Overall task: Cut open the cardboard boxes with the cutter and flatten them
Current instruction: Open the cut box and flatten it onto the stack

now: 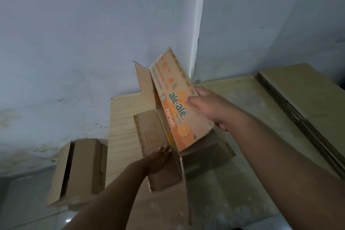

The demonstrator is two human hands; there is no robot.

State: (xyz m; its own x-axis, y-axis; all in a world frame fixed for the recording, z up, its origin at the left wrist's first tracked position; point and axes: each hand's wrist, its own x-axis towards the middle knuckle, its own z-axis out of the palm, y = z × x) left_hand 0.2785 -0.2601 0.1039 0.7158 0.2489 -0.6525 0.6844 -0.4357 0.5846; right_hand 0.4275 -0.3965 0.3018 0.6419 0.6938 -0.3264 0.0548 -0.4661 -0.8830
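Observation:
An opened cardboard box (175, 106) with an orange "alé-alé Jeruk" print stands tilted over the wooden table (123, 136), its flaps spread. My right hand (207, 106) grips the printed panel at its right edge, thumb on the front and fingers behind. Lower down, my left hand (158, 160) lies with straight fingers flat against a plain brown flap. No cutter is in sight.
A stack of flattened cardboard (302, 102) lies on the right side of the table. Another brown box (80, 172), with its top flaps parted, stands on the tiled floor to the left. A pale wall rises close behind the table.

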